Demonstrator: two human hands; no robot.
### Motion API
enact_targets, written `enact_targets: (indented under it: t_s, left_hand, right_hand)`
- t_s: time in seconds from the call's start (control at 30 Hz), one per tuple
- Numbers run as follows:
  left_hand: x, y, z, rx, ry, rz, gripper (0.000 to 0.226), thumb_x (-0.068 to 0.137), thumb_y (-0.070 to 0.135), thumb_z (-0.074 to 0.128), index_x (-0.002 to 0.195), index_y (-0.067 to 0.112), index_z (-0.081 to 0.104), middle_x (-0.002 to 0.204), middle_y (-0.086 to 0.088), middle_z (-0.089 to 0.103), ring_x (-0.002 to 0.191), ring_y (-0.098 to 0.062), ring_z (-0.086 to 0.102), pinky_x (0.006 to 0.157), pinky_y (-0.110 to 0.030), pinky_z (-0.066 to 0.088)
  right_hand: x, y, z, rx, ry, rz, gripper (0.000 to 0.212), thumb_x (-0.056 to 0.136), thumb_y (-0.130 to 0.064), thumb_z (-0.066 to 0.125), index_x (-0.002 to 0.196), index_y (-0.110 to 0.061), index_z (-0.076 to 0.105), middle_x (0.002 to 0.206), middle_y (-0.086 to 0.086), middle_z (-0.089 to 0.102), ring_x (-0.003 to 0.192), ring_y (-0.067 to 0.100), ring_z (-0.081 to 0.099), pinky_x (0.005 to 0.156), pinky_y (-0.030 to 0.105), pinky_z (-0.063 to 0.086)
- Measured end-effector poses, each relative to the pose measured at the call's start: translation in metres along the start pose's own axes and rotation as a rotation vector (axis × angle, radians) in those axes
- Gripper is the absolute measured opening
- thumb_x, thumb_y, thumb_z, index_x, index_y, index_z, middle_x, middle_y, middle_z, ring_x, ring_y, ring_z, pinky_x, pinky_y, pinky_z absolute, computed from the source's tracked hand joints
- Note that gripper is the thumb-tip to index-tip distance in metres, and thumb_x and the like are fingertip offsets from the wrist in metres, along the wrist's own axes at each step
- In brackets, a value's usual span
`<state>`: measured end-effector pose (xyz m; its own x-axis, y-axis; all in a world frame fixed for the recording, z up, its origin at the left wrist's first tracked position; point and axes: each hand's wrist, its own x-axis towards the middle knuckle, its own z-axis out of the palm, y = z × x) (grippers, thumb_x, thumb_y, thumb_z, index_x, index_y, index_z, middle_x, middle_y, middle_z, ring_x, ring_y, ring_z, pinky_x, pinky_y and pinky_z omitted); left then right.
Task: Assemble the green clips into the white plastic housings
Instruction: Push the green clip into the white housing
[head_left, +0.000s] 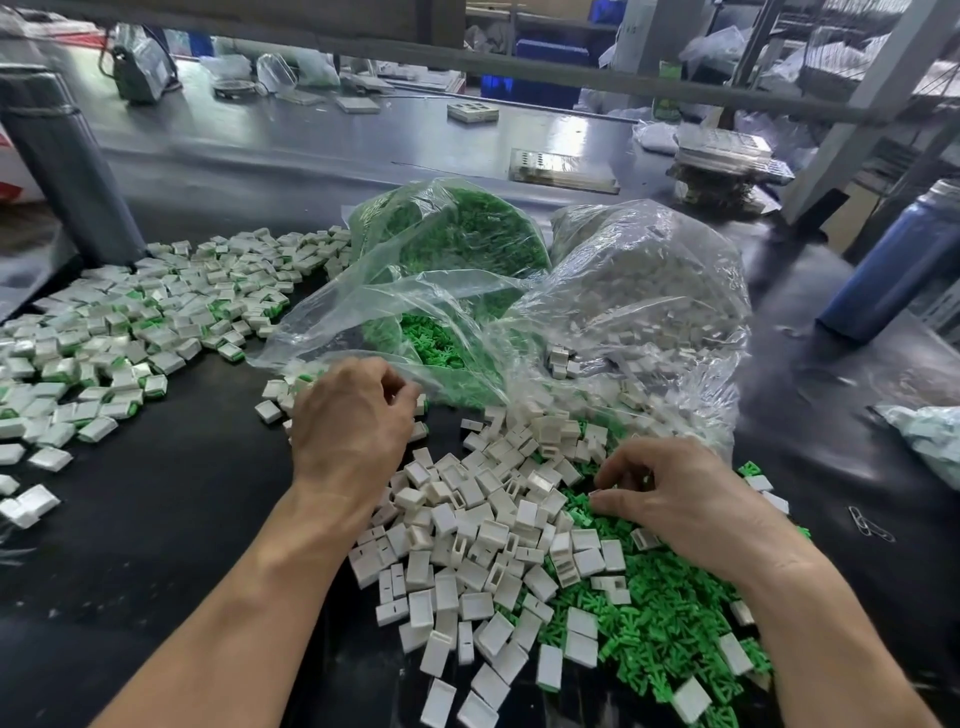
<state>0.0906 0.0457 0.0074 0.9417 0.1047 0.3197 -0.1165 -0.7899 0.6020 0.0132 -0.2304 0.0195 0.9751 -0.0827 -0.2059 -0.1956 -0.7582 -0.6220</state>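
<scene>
Dark counter (171, 493), head view. Loose pile of white plastic housings (483, 525) at centre to 6 o'clock; loose green clips (670, 597) spread just beside it toward 4–5 o'clock, the two piles overlapping at their shared edge, several housings lying on top of the clips. Left hand (350, 423) sits at the 10 o'clock edge of the housing pile, back of hand up, fingers curled inward with thumb and fingertips drawn together; a small white-and-green piece shows at the fingertips, but whether it is pinched cannot be told. Right hand (675, 499) rests on the pile at 3 o'clock where clips meet housings, fingers bent down into the parts, thumb extended toward 9 o'clock; what it grips, if anything, is hidden under the fingers. At 12 o'clock from the hands, two clear plastic bags lie open toward the person: green clip bag (457, 244) on the left, white housing bag (649, 291) touching it on the right, contents spilling out. Assembled white-and-green units (130, 322) scattered from 9 to 11 o'clock, well apart from the loose piles. Blue bottle (898, 265) at 2 o'clock. Paper clips (870, 525) at 3 o'clock, near the counter edge.
</scene>
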Motion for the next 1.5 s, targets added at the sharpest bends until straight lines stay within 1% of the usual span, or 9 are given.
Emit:
enact_targets:
  t_s: [0.17, 0.27, 0.4, 0.53, 0.7, 0.9, 1.13, 1.33, 1.5]
  left_hand:
    - [-0.009, 0.006, 0.002, -0.174, -0.216, 0.077, 0.008, 0.095, 0.034, 0.073, 0.089, 0.031, 0.067, 0.083, 0.018, 0.066, 0.073, 0.004, 0.064, 0.066, -0.012, 0.054]
    - [-0.012, 0.009, 0.004, -0.221, -0.411, 0.125, 0.009, 0.094, 0.036, 0.072, 0.089, 0.037, 0.066, 0.085, 0.019, 0.066, 0.075, 0.008, 0.066, 0.067, -0.011, 0.055]
    - [-0.011, 0.009, 0.000, -0.279, -0.591, 0.137, 0.011, 0.092, 0.033, 0.075, 0.088, 0.041, 0.069, 0.090, 0.022, 0.068, 0.085, 0.016, 0.063, 0.064, -0.003, 0.049]
    - [-0.007, 0.005, -0.009, -0.337, -0.716, 0.127, 0.018, 0.091, 0.027, 0.076, 0.092, 0.045, 0.072, 0.099, 0.026, 0.067, 0.093, 0.011, 0.063, 0.076, -0.013, 0.055]
    - [-0.006, 0.008, -0.014, -0.257, -0.809, 0.133, 0.018, 0.085, 0.038, 0.080, 0.098, 0.048, 0.073, 0.107, 0.019, 0.060, 0.098, -0.001, 0.062, 0.085, -0.019, 0.053]
    - [-0.009, 0.011, -0.013, -0.232, -0.820, 0.150, 0.013, 0.087, 0.043, 0.077, 0.098, 0.047, 0.073, 0.107, 0.024, 0.060, 0.097, 0.000, 0.062, 0.092, -0.023, 0.052]
    - [-0.010, 0.013, -0.013, -0.229, -0.809, 0.149, 0.013, 0.088, 0.041, 0.078, 0.096, 0.043, 0.068, 0.101, 0.019, 0.066, 0.088, 0.004, 0.065, 0.079, -0.019, 0.056]
    - [-0.011, 0.014, -0.012, -0.216, -0.791, 0.153, 0.017, 0.087, 0.038, 0.079, 0.093, 0.040, 0.063, 0.097, 0.016, 0.065, 0.083, 0.001, 0.063, 0.074, -0.019, 0.054]
    - [-0.010, 0.014, -0.013, -0.289, -0.776, 0.135, 0.015, 0.088, 0.033, 0.079, 0.092, 0.035, 0.065, 0.093, 0.008, 0.069, 0.081, -0.009, 0.067, 0.076, -0.028, 0.062]
  right_hand:
    - [0.000, 0.001, 0.000, 0.033, -0.010, -0.015, 0.015, 0.084, -0.039, 0.085, 0.080, -0.043, 0.071, 0.079, -0.011, 0.071, 0.061, 0.005, 0.067, 0.052, 0.016, 0.052]
    - [-0.001, 0.000, 0.000, 0.076, -0.045, -0.042, 0.017, 0.087, -0.037, 0.082, 0.082, -0.046, 0.069, 0.080, -0.024, 0.070, 0.056, -0.001, 0.064, 0.049, 0.012, 0.047]
    - [0.000, -0.001, -0.001, 0.097, -0.033, -0.065, 0.013, 0.089, -0.040, 0.080, 0.086, -0.045, 0.069, 0.083, -0.024, 0.072, 0.060, 0.004, 0.067, 0.053, 0.016, 0.052]
    - [-0.002, -0.001, -0.002, 0.107, -0.062, -0.066, 0.013, 0.085, -0.042, 0.082, 0.087, -0.045, 0.070, 0.084, -0.023, 0.072, 0.065, 0.003, 0.068, 0.055, 0.016, 0.053]
    - [0.000, 0.000, -0.001, 0.043, -0.045, -0.045, 0.017, 0.084, -0.036, 0.085, 0.081, -0.044, 0.071, 0.079, -0.013, 0.071, 0.062, 0.000, 0.064, 0.054, 0.015, 0.051]
    - [-0.001, 0.001, -0.002, 0.040, -0.048, -0.039, 0.018, 0.087, -0.036, 0.082, 0.083, -0.047, 0.068, 0.083, -0.018, 0.071, 0.060, -0.003, 0.062, 0.051, 0.013, 0.046]
    - [-0.002, -0.006, 0.001, -0.015, 0.020, -0.026, 0.013, 0.083, -0.053, 0.082, 0.083, -0.043, 0.072, 0.082, -0.012, 0.067, 0.071, 0.005, 0.063, 0.062, 0.024, 0.054]
    - [-0.003, -0.015, 0.013, -0.059, 0.006, -0.004, 0.013, 0.086, -0.045, 0.079, 0.081, -0.036, 0.071, 0.095, -0.015, 0.064, 0.086, 0.005, 0.062, 0.079, 0.027, 0.055]
    - [-0.002, -0.015, 0.013, -0.111, 0.021, -0.020, 0.013, 0.094, -0.040, 0.073, 0.083, -0.035, 0.070, 0.094, -0.015, 0.064, 0.082, 0.005, 0.062, 0.070, 0.020, 0.049]
